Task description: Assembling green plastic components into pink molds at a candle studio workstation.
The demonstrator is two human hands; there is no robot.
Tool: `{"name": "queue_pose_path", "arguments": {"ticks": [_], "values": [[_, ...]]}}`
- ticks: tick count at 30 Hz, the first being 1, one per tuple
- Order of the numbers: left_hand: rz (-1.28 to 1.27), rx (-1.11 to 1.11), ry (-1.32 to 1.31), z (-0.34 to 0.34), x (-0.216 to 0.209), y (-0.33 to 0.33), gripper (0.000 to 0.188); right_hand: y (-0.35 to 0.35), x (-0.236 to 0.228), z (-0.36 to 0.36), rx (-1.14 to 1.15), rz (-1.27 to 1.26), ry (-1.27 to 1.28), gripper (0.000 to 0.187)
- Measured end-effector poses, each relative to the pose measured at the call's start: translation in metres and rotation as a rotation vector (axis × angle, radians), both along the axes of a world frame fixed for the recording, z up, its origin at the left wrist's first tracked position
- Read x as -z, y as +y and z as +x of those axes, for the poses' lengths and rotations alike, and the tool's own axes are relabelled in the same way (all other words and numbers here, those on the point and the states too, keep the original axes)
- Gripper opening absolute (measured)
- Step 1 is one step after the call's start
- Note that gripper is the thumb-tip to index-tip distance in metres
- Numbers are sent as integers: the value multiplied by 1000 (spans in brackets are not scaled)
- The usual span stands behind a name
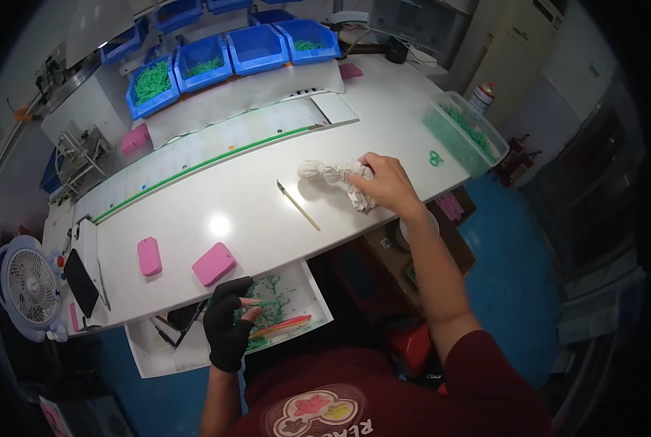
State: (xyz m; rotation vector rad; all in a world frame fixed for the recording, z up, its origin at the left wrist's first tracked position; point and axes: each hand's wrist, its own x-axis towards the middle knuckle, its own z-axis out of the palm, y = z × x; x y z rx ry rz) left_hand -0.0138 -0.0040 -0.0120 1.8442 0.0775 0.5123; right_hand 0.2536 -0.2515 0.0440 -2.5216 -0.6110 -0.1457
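Observation:
My right hand (pixel 389 183), bare, is closed on the right end of a lumpy, bunched off-white cloth (pixel 331 172) lying on the white table. To the left of the cloth lies a craft knife (pixel 298 205) with a thin pale handle and a dark blade tip. Over an open white drawer below the table edge is my left hand (pixel 230 320), in a black glove with some bare fingertips. Its fingers are half curled and apart, and nothing shows between them. Beside it in the drawer are an orange-red slim tool (pixel 287 325) and tangled green pieces (pixel 272 298).
Two pink blocks (pixel 214 264) lie near the table's front edge. Blue bins (pixel 255 51), some with green pieces, line the back. A clear tub (pixel 465 135) of green pieces stands at right, near a green ring-shaped piece (pixel 435 158). A fan (pixel 31 280) is at left.

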Motion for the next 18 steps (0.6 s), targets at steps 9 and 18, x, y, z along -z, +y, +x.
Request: {"name": "queue_pose_path", "arguments": {"ticks": [9, 18], "values": [[15, -38, 42, -13, 4, 9, 15, 25, -14, 9, 66, 245, -119, 35], [-52, -15, 13, -33, 9, 13, 13, 30, 23, -20, -40, -61, -561, 32]]}}
